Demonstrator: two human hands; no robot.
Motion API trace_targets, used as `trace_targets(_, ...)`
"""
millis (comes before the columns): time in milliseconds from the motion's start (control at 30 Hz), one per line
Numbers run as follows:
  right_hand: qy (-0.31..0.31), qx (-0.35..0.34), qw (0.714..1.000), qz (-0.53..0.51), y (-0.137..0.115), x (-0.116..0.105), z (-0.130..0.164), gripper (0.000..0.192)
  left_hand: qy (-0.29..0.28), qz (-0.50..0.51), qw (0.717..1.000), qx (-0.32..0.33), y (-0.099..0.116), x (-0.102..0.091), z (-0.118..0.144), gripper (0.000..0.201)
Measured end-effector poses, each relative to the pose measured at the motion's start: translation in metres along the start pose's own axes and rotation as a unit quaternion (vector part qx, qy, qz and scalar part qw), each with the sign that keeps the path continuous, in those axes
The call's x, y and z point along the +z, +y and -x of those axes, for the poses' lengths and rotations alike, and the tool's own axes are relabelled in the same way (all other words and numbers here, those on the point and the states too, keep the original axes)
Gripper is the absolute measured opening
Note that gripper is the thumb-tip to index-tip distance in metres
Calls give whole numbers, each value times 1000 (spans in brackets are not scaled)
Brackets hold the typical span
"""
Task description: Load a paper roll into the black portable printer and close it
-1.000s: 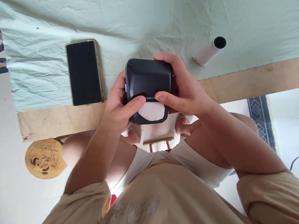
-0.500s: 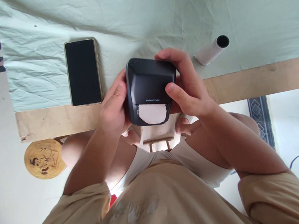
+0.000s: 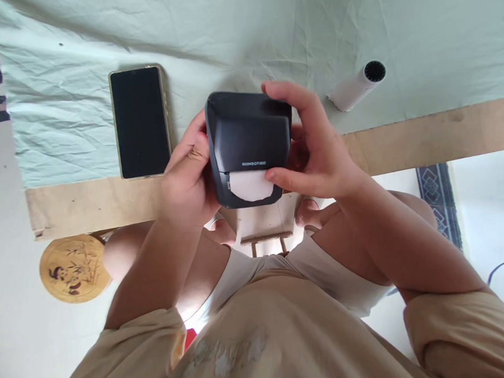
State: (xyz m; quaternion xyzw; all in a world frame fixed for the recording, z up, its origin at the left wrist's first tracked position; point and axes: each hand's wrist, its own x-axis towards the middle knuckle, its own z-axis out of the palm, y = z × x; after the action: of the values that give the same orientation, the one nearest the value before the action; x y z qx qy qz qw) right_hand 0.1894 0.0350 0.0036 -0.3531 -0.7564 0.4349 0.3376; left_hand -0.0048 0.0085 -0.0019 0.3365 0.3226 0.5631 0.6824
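Observation:
A black label printer (image 3: 249, 140) with a NIIMBOT mark is held up over the table's front edge. White label paper (image 3: 248, 186) sticks out of its slot, its end rounded. My left hand (image 3: 192, 176) is closed round the printer's left side. My right hand (image 3: 313, 144) grips the right side, its forefinger along the top edge and its thumb tip on the paper by the slot. The printer's underside and some of the fingers are hidden.
On the green-covered table (image 3: 229, 20) a dark-screened phone (image 3: 140, 123) lies to the left. A white cylinder (image 3: 356, 87) with a dark open end is at the right. The table's bare wooden edge (image 3: 433, 121) runs across. A round wooden stool (image 3: 75, 269) stands below left.
The printer has shifted slightly left and up with my left hand and is tilted a little. My right thumb has moved down from the casing to the paper at the slot.

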Motion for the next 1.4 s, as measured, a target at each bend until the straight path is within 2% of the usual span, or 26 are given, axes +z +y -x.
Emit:
trace_targets(100, 54, -69, 995, 55, -5, -1, -2, 66, 18, 11, 1000, 1, 0, 3, 1, 34)
trace_targets(200, 169, -91, 976, 107, -11, 0, -4, 51, -4, -7, 1000, 7, 0, 5, 3, 35)
trace_targets(300, 270, -79, 952, 123, -20, 4, -7, 29, -34, -41, 999, 0, 1, 4, 4, 38)
trace_targets(433, 314, -25, 939, 139, -30, 7, -12, 25, -47, -61, 997, -5, 1, 2, 4, 39)
trace_targets(500, 312, -3, 938, 153, -32, 7, -13, 26, -44, -66, 997, 2, 1, 2, 4, 40)
trace_targets(633, 268, -46, 941, 203, -30, 4, -12, 22, -40, -71, 997, 5, 1, 4, 4, 43)
trace_targets(667, 239, -52, 941, 235, -31, 4, -11, 20, -44, -72, 996, 6, 1, 4, 4, 43)
trace_targets(733, 158, -16, 931, 330, -34, 2, -10, 19, -50, -78, 996, 10, 1, 5, 4, 42)
trace_targets(800, 75, 41, 901, 424, -41, 1, -11, 27, -52, -85, 995, 12, 1, 5, 3, 40)
trace_targets(833, 43, 61, 888, 454, -44, 0, -11, 28, -53, -86, 995, 13, 1, 5, 3, 40)
trace_targets(900, -1, 84, 878, 471, -51, -2, -13, 25, -54, -85, 995, 14, 2, 4, 3, 42)
trace_targets(1067, -75, 87, 899, 423, -57, -8, -15, 20, -55, -115, 992, -13, 2, 0, 5, 41)
trace_targets(1167, -72, 60, 930, 357, -58, -14, -11, 21, -42, -110, 993, -22, 2, 1, 7, 45)
trace_targets(1300, -7, 48, 994, 100, -58, -27, -4, 31, -16, -77, 997, -15, 1, 3, 7, 45)
trace_targets(1367, 70, 64, 995, -8, -52, -33, -4, 33, -5, -63, 998, -6, 1, 4, 6, 40)
trace_targets(1400, 118, 75, 990, -27, -46, -36, -5, 32, -1, -60, 998, -3, 1, 4, 6, 38)
